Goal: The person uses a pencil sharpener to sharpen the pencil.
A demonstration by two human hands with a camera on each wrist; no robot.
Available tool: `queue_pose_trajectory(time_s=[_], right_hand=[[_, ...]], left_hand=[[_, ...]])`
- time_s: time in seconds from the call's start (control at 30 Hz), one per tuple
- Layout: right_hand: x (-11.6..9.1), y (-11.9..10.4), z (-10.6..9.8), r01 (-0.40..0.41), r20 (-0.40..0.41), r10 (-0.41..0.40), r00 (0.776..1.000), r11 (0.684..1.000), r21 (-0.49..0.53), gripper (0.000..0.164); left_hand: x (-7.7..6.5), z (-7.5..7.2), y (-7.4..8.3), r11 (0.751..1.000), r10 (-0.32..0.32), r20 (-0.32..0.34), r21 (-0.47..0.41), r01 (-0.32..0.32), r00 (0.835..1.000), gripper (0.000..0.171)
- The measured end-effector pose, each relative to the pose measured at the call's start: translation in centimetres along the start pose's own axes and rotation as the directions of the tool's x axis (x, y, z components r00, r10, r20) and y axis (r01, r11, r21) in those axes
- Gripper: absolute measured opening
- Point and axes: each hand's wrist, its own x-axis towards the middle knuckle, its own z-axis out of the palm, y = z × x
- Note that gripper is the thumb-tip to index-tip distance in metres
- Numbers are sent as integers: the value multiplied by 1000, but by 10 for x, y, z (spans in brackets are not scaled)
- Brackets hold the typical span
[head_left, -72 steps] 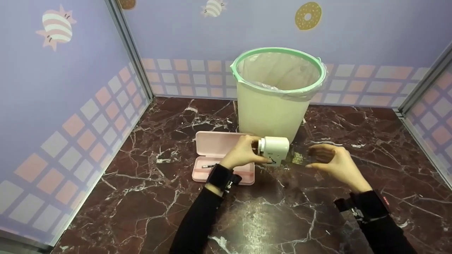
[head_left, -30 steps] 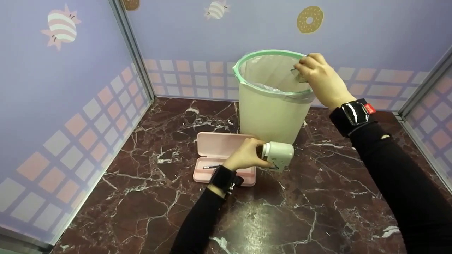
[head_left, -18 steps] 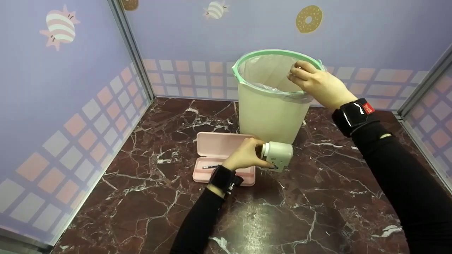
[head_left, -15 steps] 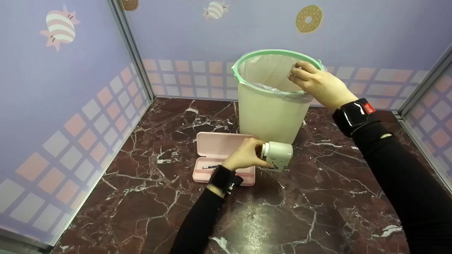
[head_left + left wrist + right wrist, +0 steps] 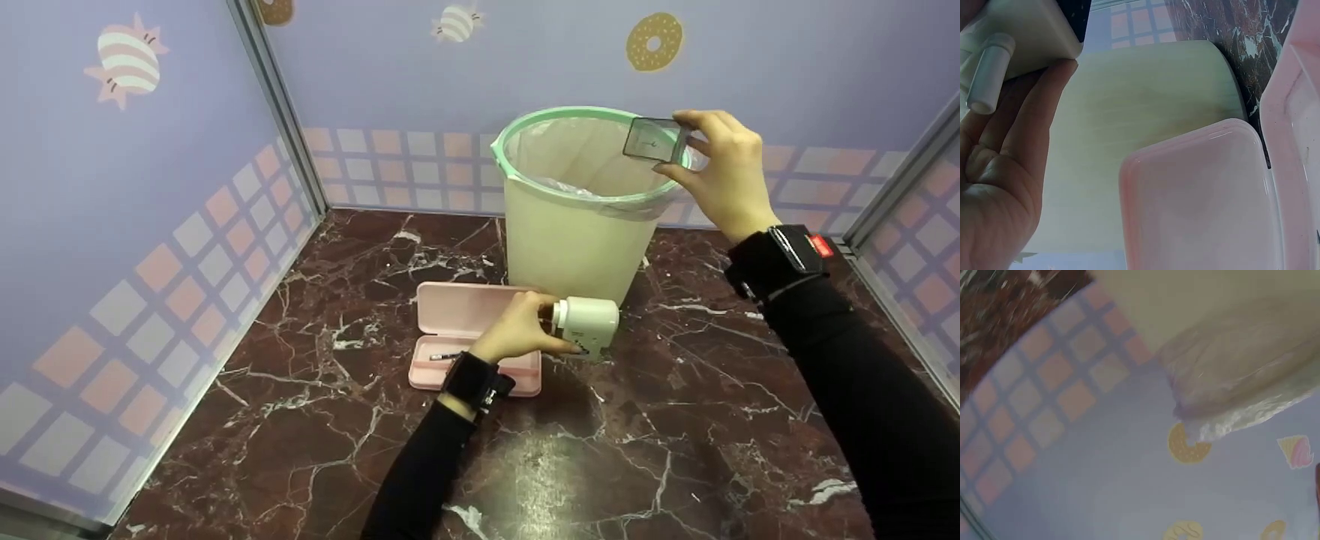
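My left hand [image 5: 517,326] grips a pale crank pencil sharpener [image 5: 592,326], turned on its side above the table. In the left wrist view, the crank handle [image 5: 991,76] sticks out beside the fingers of my left hand [image 5: 1002,174]. My right hand [image 5: 724,161] pinches a clear grey shavings drawer [image 5: 651,141] by one end, over the right side of the rim of the trash bin [image 5: 581,240]. No shavings can be made out in the drawer. Behind my left wrist lies an opened pink pencil case [image 5: 454,307], with a dark, thin pencil-like piece [image 5: 444,356] in it.
A clear plastic liner [image 5: 562,150] hangs inside the bin and folds over its green rim. Patterned walls [image 5: 375,75] enclose the dark marble tabletop [image 5: 300,450] at the back and both sides. The bin stands right behind the pencil case and sharpener.
My right hand rose from beside the sharpener to the bin, tipped the drawer over it, then turned back and drew slightly right, so the drawer shows flat. My left hand has barely moved.
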Motion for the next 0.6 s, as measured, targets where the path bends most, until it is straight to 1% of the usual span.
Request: queue_pose_trajectory(time_s=[0.03,0.1,0.2,0.27,0.37,0.47,0.6], right_hand=[[-2,0,-2,-48,-11,49,999,998,41,54],[-7,-1,-5,-131,-22,136,991,982,138,56],[-17,0,-11,-189,-23,202,979,948,255,56],[-26,0,-15,-198,-11,212,977,928,316,55],[-41,1,-21,-206,25,211,977,907,367,54],[-61,4,-25,-220,71,209,975,895,387,54],[-89,12,-21,-232,131,196,972,895,381,54]], left_hand=[[0,0,0,1000,-1,-6,-17,1,1000,48],[0,0,0,999,-5,-17,-49,5,1000,49],[-1,-1,1,997,4,-25,-81,-6,1000,51],[-2,-2,1,996,11,-28,-87,-13,1000,52],[-2,-3,2,996,25,-31,-86,-28,999,52],[-2,-5,2,996,27,-34,-84,-30,999,51],[-3,-7,3,996,22,-38,-86,-26,999,49]])
